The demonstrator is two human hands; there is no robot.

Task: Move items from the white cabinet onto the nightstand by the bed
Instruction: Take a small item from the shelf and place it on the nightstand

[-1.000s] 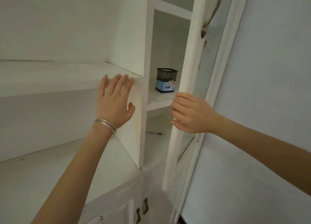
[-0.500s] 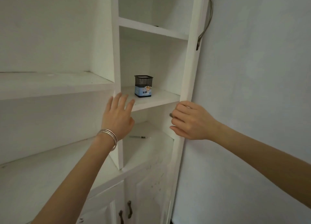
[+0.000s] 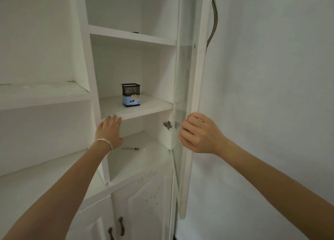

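A black mesh pen holder with a blue label stands on the middle shelf of the white cabinet. A pen lies on the surface below. My left hand, with bangles on the wrist, is raised with straight fingers at the shelf's front edge, just below and left of the holder. My right hand has its fingers curled round the edge of the glass cabinet door, which stands swung wide against the wall.
An upper shelf has a small dark thing at its back. Open white shelves extend to the left. Lower cabinet doors with dark handles are shut. A pale wall fills the right side.
The door has swung further open toward the wall, with my right hand on its edge. My left hand has moved right, from the shelf divider to the front of the holder's shelf.
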